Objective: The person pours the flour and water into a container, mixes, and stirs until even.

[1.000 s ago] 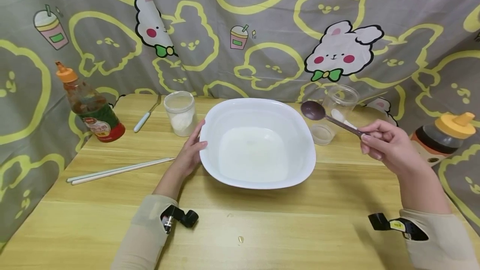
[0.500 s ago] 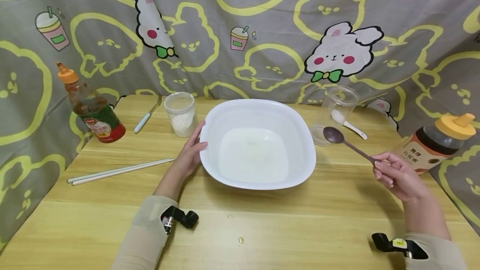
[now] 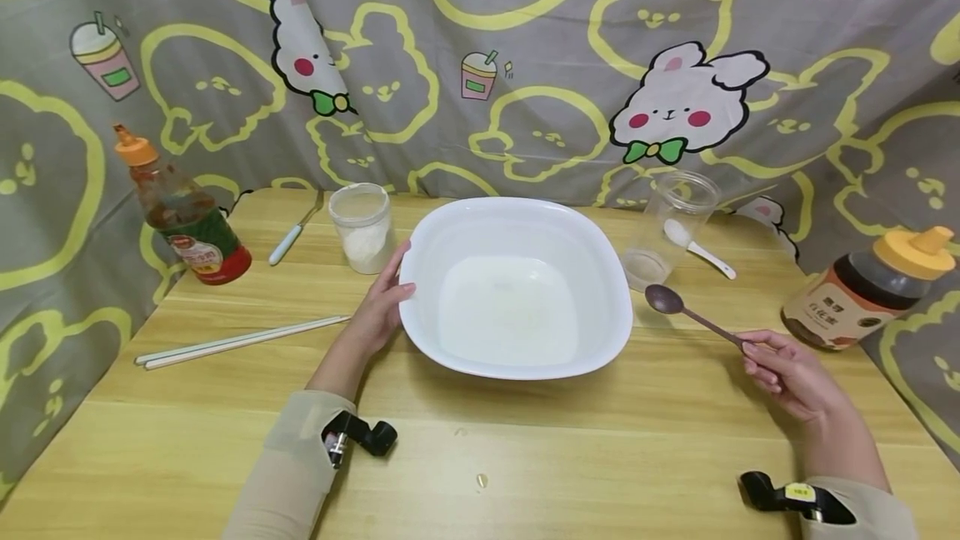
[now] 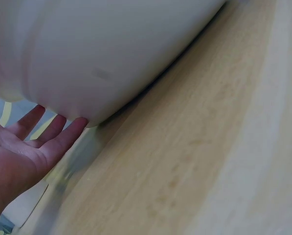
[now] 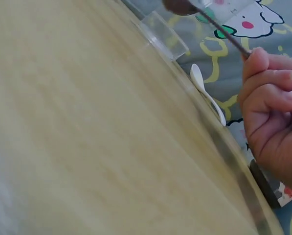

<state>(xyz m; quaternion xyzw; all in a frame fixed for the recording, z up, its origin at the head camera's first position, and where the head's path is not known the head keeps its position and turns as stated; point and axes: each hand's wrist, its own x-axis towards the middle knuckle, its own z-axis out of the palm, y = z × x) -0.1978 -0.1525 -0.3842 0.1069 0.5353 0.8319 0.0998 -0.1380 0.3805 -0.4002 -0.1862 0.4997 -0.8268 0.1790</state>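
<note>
A white basin (image 3: 517,227) stands mid-table, with something pale and whitish in its bottom. My left hand (image 3: 380,307) holds it by the left side, thumb at the rim; in the left wrist view the fingers (image 4: 62,137) touch the outer wall. In my right hand (image 3: 795,369), a dark brown spoon (image 3: 705,322) is pinched by the handle end between thumb and fingers. Its bowl points left, over the table between the basin and a honey bottle (image 3: 855,298). The right wrist view shows the remaining fingers (image 5: 270,100) curled in.
Behind the spoon are a clear jar (image 3: 663,227) and a white spoon (image 3: 708,258). A jar of white powder (image 3: 366,244) stands left of the basin. Further left are a blue-handled tool (image 3: 287,242), chopsticks (image 3: 240,342) and a red sauce bottle (image 3: 198,232). A patterned curtain (image 3: 420,140) hangs behind.
My right hand has moved down and slightly right with the brown spoon, away from the clear jar, and the spoon now sits lower. The left hand and basin have stayed put.
</note>
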